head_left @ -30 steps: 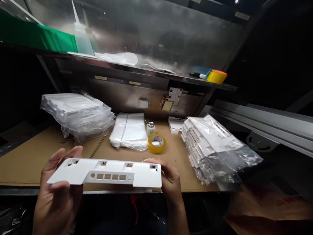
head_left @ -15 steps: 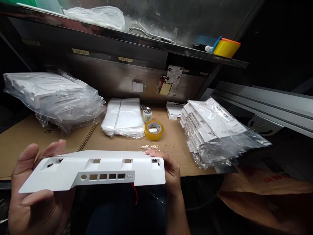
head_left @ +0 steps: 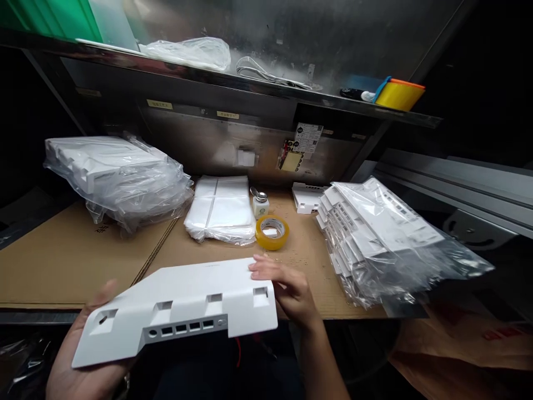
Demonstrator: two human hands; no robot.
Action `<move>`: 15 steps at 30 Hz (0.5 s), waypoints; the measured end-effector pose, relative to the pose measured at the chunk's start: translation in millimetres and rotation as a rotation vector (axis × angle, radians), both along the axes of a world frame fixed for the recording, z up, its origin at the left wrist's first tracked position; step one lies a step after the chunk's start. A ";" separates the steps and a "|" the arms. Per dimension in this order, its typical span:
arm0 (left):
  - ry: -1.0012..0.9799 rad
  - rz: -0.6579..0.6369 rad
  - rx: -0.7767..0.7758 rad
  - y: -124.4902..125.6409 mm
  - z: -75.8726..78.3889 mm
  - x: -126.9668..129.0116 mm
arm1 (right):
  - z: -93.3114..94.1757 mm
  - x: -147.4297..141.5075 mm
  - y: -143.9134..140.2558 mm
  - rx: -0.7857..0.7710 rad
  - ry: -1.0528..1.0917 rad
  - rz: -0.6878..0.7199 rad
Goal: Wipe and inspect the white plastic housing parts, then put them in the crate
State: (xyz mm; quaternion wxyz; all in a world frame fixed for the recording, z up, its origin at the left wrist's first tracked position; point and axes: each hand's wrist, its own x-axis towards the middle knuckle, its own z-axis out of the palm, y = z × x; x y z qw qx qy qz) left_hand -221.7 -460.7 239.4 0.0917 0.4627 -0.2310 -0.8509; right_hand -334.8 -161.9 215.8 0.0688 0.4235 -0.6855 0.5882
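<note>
Both hands hold a white plastic router housing (head_left: 187,291) over the front edge of the bench. A row of square port openings and a round hole face me, with several recessed notches above them. My left hand (head_left: 83,344) supports the housing's left end from below and behind; part of its fingers is hidden. At the right end, my right hand (head_left: 287,283) grips the housing with its fingers on the upper face. Beyond it on the cardboard lie a roll of yellow tape (head_left: 272,233) and a stack of clear plastic bags (head_left: 222,208).
Bagged white housings (head_left: 112,172) are piled at left, and another bagged stack (head_left: 375,228) stands at right. A pump bottle (head_left: 260,204) and a loose white housing (head_left: 307,197) sit at the back. Above runs a metal shelf (head_left: 266,83) with a yellow container (head_left: 400,95).
The housing has tilted so more of its upper face shows, and its left end has dropped and moved right. My left thumb no longer shows in front. The camera view has shifted.
</note>
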 end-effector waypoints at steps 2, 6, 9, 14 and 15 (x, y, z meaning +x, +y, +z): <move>-0.036 0.108 0.002 -0.7 7.2 1.4 | 8.4 -28.1 0.8 0.287 0.006 -0.112; 0.034 0.274 -0.101 5.1 14.7 7.4 | 18.9 -99.7 -2.6 0.681 -0.077 -0.426; 0.087 0.295 -0.166 8.6 15.6 13.0 | 18.4 -139.4 -14.2 0.860 -0.138 -0.457; 0.121 0.236 -0.319 -2.5 -0.2 25.1 | 13.3 -151.0 -24.7 0.873 -0.194 -0.489; 0.153 0.191 -0.400 -6.4 -5.3 28.1 | 12.7 -147.1 -22.2 0.816 -0.202 -0.500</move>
